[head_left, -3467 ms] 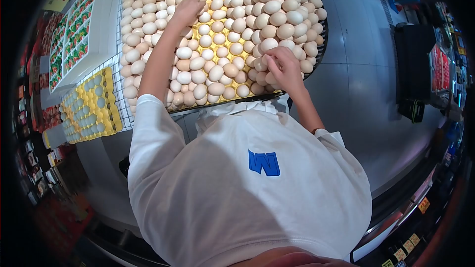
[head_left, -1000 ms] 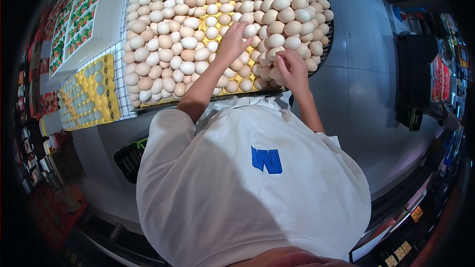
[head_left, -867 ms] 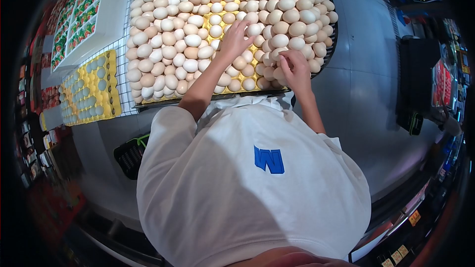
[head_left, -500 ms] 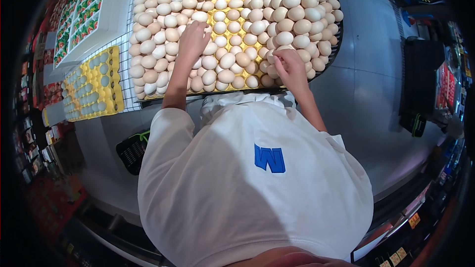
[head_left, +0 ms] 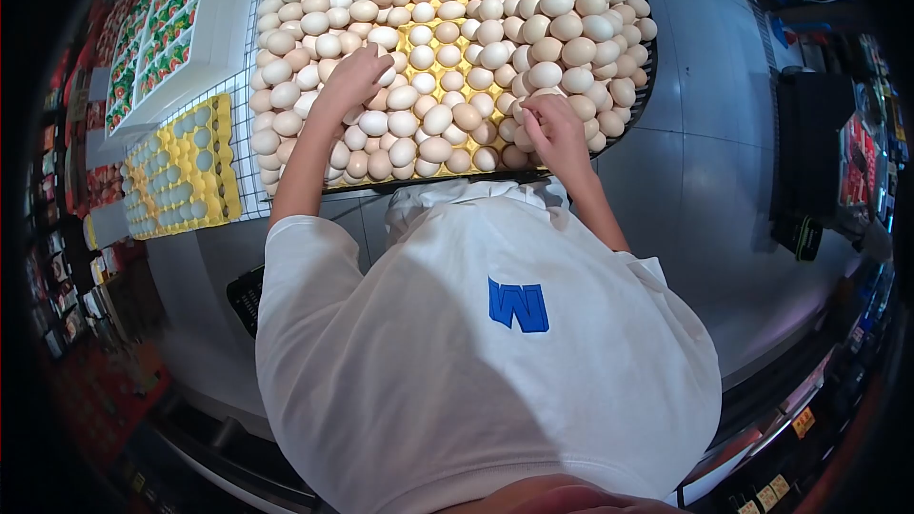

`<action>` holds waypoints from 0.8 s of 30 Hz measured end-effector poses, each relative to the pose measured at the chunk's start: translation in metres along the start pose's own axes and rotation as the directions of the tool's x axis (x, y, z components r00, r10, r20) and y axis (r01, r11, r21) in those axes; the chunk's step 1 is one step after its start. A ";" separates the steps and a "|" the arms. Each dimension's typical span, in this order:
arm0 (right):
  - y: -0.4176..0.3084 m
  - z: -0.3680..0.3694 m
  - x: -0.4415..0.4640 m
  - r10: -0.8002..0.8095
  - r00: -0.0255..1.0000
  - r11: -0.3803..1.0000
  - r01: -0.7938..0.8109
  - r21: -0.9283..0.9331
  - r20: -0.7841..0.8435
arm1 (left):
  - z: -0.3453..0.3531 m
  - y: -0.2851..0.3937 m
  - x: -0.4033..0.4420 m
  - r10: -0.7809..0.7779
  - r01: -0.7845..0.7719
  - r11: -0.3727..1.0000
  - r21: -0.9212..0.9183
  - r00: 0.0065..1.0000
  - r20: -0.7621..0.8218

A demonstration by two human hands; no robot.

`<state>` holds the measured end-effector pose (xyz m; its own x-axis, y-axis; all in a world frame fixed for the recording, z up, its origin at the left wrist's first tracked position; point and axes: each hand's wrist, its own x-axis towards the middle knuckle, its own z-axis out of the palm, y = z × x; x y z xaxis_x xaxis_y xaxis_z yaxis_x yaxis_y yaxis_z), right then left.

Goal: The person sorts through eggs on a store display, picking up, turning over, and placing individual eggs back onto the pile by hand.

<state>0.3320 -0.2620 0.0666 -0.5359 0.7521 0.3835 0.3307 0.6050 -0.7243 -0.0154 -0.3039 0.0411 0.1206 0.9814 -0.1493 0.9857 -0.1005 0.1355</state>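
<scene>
Many brown and cream eggs [head_left: 436, 120] lie in rows and heaps on a wide display, partly on a yellow egg tray [head_left: 457, 83]. Over the left-centre rows, my left hand [head_left: 354, 79] is closed with its fingertips around an egg [head_left: 385, 77], which they partly cover. My right hand [head_left: 558, 129] hovers at the near edge of the right-hand heap, thumb and fingers curled together. Whether anything is inside that pinch is hidden. Beside it are stacked eggs [head_left: 578, 81], close to the fingers.
A dark basket rim [head_left: 651, 62] bounds the display on the right. To the left, a yellow tray [head_left: 227, 167] of pale bluish eggs sits on white wire mesh [head_left: 249, 148], near a white box [head_left: 190, 67] of green-and-red packets. A black shopping basket [head_left: 248, 299] stands on the floor.
My left hand has shifted slightly left and toward my body over the eggs. My right hand has barely moved, staying at the edge of the heap.
</scene>
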 end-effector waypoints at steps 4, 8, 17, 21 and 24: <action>0.000 -0.004 -0.001 0.002 1.000 1.000 -0.002 0.011 -0.018 | -0.003 0.000 0.004 -0.009 0.004 0.948 -0.320 1.000 -0.015; -0.001 -0.003 -0.003 0.049 0.999 0.998 -0.049 0.032 -0.010 | -0.002 0.052 0.016 -0.143 0.049 0.689 -0.723 0.987 -0.070; 0.003 -0.003 -0.002 0.041 0.998 0.998 -0.039 0.044 -0.039 | 0.063 0.131 0.057 -0.148 -0.042 0.603 -0.797 0.976 -0.163; 0.004 -0.002 -0.007 0.063 0.998 0.998 -0.062 0.032 -0.017 | 0.064 0.146 0.056 -0.151 -0.048 0.783 -0.620 0.952 -0.265; 0.006 -0.002 -0.007 0.046 0.999 0.999 -0.045 0.025 -0.028 | 0.059 0.153 0.053 -0.143 0.006 0.833 -0.553 0.969 -0.204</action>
<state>0.3391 -0.2637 0.0604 -0.4980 0.7863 0.3657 0.3354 0.5635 -0.7550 0.1490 -0.2771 -0.0037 -0.0481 0.9982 0.0357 0.7565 0.0131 0.6539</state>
